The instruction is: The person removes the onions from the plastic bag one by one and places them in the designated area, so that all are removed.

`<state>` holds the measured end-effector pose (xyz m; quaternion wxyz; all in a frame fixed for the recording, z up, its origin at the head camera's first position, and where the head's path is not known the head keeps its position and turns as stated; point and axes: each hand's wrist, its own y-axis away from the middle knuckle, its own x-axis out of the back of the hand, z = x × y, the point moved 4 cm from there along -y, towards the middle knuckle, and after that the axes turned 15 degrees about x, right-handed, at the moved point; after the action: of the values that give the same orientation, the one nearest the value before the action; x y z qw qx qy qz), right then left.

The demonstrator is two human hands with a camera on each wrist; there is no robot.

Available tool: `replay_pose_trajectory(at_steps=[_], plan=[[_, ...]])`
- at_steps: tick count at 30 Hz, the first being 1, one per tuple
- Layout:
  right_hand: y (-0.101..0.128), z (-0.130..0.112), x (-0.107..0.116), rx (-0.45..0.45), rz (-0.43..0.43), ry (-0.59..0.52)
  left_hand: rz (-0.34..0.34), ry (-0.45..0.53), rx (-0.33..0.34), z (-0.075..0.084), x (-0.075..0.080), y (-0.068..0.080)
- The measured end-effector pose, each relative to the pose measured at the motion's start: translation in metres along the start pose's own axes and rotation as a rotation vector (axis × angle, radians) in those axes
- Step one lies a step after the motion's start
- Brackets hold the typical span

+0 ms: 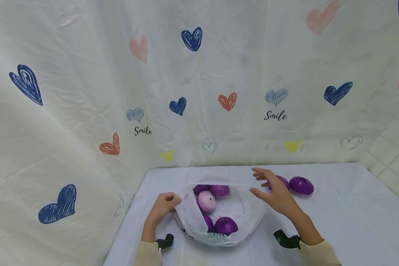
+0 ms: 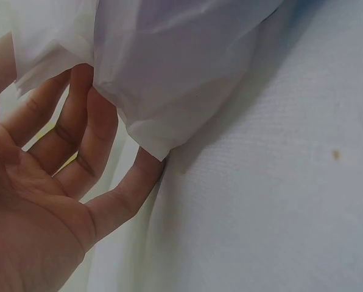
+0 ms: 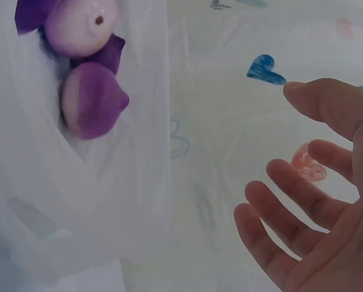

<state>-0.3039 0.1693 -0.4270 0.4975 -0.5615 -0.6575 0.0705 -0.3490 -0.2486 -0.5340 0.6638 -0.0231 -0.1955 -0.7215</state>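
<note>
While the white tabletop (image 1: 336, 221) carries it, a white plastic bag (image 1: 219, 216) lies open with purple onions (image 1: 225, 225) inside; the left hand (image 1: 164, 207) pinches the bag's left rim, the right hand (image 1: 274, 190) hovers just right of it, fingers spread, beside two loose onions (image 1: 301, 185).

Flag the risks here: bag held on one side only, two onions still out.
1. Only the left hand pinches the plastic bag; its far rim may sag shut.
2. The loose onions sit near the table back edge and could roll when the open right hand reaches.
</note>
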Motion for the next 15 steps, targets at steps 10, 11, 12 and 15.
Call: replay_pose_trajectory(at_steps=[10, 11, 12, 15], plan=[[-0.001, -0.022, -0.042, 0.083, -0.148, -0.137, 0.001, 0.005, 0.005, -0.001, 0.002, -0.001], [0.0, -0.022, -0.046, 0.087, -0.17, -0.148, -0.001, 0.009, 0.006, -0.001, 0.002, -0.001], [0.001, -0.023, -0.049, 0.091, -0.193, -0.16, -0.004, 0.012, 0.006, -0.001, 0.002, -0.001], [0.003, -0.025, -0.061, 0.092, -0.275, -0.194, -0.014, 0.023, 0.006, -0.001, 0.002, -0.001]])
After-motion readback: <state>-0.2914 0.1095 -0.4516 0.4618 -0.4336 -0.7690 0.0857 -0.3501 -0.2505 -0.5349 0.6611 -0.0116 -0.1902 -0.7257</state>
